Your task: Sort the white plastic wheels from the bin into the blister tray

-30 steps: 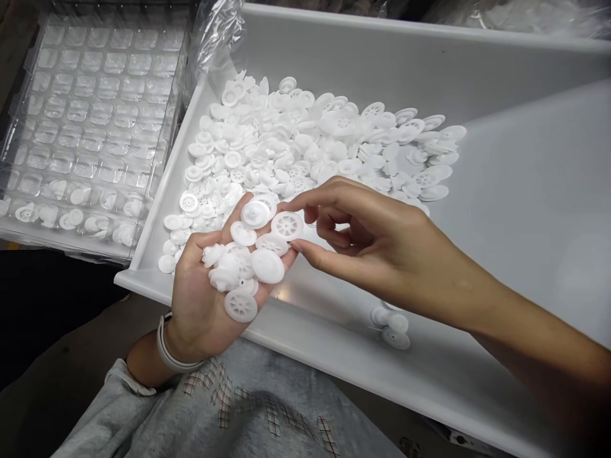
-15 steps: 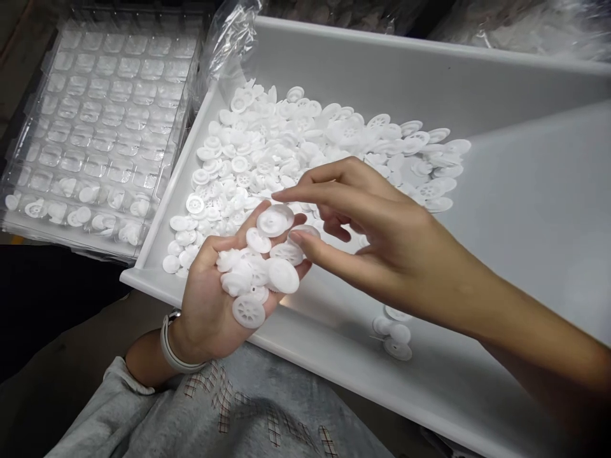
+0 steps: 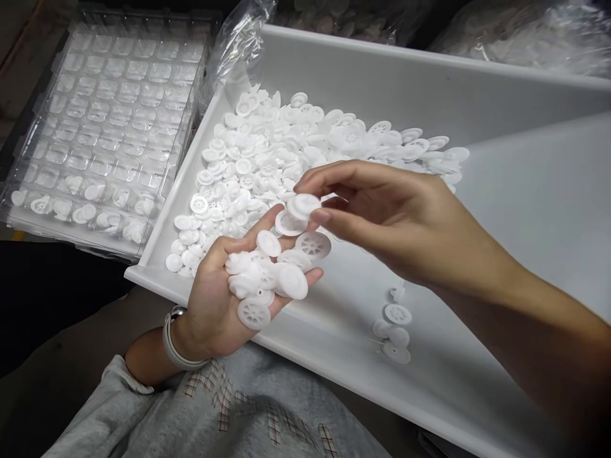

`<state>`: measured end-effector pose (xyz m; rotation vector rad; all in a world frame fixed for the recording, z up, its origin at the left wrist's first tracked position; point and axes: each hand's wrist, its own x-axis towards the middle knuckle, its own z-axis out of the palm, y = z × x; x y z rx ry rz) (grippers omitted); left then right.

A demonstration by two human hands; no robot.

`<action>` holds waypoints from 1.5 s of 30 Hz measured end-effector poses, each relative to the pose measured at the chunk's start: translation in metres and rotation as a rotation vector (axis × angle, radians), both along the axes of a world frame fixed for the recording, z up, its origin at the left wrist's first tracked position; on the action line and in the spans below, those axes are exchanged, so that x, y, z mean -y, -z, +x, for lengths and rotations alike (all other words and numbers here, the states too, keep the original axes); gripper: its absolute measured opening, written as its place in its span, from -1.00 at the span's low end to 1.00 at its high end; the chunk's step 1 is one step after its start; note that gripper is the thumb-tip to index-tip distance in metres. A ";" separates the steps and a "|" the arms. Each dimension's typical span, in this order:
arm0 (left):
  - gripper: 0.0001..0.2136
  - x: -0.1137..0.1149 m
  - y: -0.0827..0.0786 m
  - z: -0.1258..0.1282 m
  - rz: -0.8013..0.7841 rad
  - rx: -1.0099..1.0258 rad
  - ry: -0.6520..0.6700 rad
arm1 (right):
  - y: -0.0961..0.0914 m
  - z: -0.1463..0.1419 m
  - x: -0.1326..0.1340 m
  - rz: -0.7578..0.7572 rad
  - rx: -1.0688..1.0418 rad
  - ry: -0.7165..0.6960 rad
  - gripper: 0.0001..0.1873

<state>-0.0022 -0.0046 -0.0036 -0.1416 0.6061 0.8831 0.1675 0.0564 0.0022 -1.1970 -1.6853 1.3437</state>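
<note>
My left hand [image 3: 212,308] is cupped palm up over the near edge of the bin, bearing a heap of white plastic gears [image 3: 254,313]. Some are spoked discs, others look smooth-faced. Between the thumb and fingers of my right hand [image 3: 405,219] a stepped white gear [image 3: 306,205] is pinched, just above the left fingertips. Another white disc lies directly under it; whether the right hand grips that one too I cannot tell. Behind both hands spreads a large pile of similar gears [image 3: 277,143] in the white bin [image 3: 520,191].
Left of the bin sits a clear blister tray [image 3: 107,133] with rows of pockets; its nearest row holds small white parts. Several loose gears [image 3: 397,314] lie on the bin floor at the near side. Clear plastic bags [image 3: 529,38] are beyond the far wall.
My right hand has closed its thumb and fingers on a gear at the left fingertips and raised it slightly. A spoked gear beside it now lies face up on the left fingers.
</note>
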 end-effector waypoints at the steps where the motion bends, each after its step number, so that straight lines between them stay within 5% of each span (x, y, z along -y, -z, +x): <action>1: -0.55 0.001 0.000 -0.001 0.004 0.003 0.005 | 0.001 0.000 -0.001 -0.024 -0.051 0.040 -0.86; 8: -0.58 0.002 0.000 -0.004 0.015 0.032 0.006 | 0.004 0.005 0.003 0.094 -0.176 0.202 -0.68; 22: -0.65 0.000 -0.002 -0.003 -0.018 0.027 -0.006 | -0.003 0.017 0.018 0.606 0.214 -0.018 -0.68; 28: -0.66 0.001 -0.005 -0.001 -0.037 0.000 -0.019 | -0.005 0.007 0.032 0.889 0.473 0.046 -0.69; 34: -0.66 0.000 -0.005 0.000 -0.032 0.033 0.003 | -0.004 0.000 0.036 0.741 0.616 -0.099 -0.78; 39: -0.66 0.000 -0.003 -0.001 -0.001 0.020 -0.008 | -0.007 0.007 0.032 0.831 0.517 -0.089 -0.79; 41: -0.66 0.000 -0.004 -0.001 0.004 0.008 -0.004 | -0.007 0.007 0.028 0.697 0.444 -0.010 -0.80; 45: -0.66 0.001 -0.005 -0.001 -0.021 -0.015 0.006 | -0.004 0.001 0.016 0.170 0.339 0.051 -0.83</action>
